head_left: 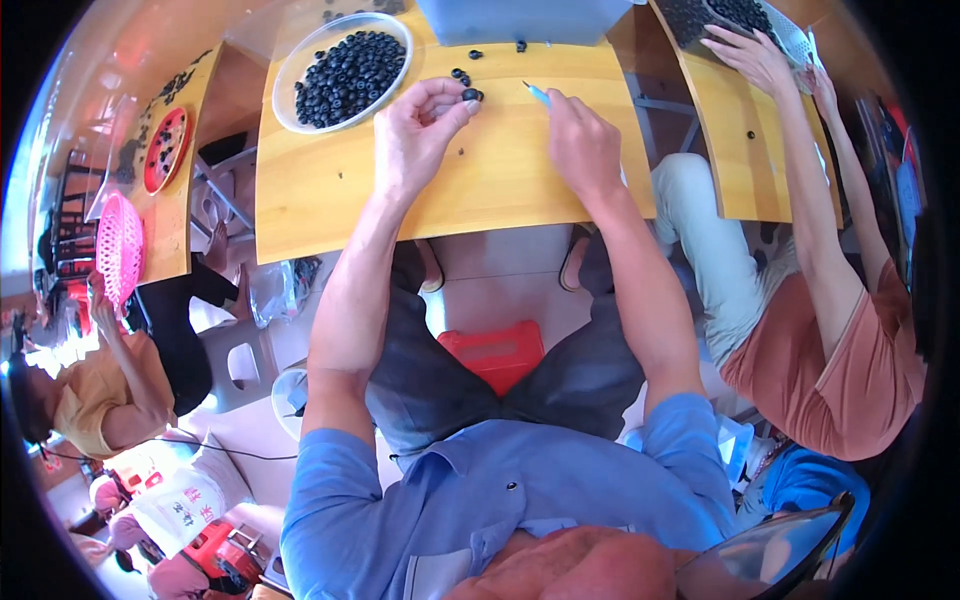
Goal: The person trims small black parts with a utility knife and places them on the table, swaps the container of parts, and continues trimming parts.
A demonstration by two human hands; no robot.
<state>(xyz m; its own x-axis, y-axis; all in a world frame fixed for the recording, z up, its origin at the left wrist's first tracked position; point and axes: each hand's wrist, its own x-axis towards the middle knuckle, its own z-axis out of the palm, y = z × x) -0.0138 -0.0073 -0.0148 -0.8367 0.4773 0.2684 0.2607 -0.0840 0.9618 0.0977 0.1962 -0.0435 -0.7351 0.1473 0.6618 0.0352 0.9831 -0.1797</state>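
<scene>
A: Hands?
B: Left hand [425, 135]: thumb and forefinger drawn together on a dark round piece [470, 94], other fingers curled loosely. Right hand [583, 142]: closed around a slim pale-blue tool [541, 96], its dark point aimed up and to the left.
A: Where is the held piece, exactly?
B: Above the wooden table [480, 195], right of the clear bowl [285, 96] heaped with similar dark pieces [350, 80]. Tool tip well apart from it, no contact. Whether a second piece sits in the pinch, cannot tell; too small.
A: Handling advice, if the point is brought to the piece?
B: My judgement: pinch by the sides, leave the near face bare, turn it with thumb and forefinger until the wanted spot faces the tool. Short, light strokes, fingertips out of the point's line. Round thing, likely to roll if squeezed off-centre.
A: Anything in the way?
B: Loose pieces [460, 76] lie just beyond the left fingertips; a sleeve or knuckle could scatter them. Pale blue bin [530, 22] at the far edge, clear of both hands.
</scene>
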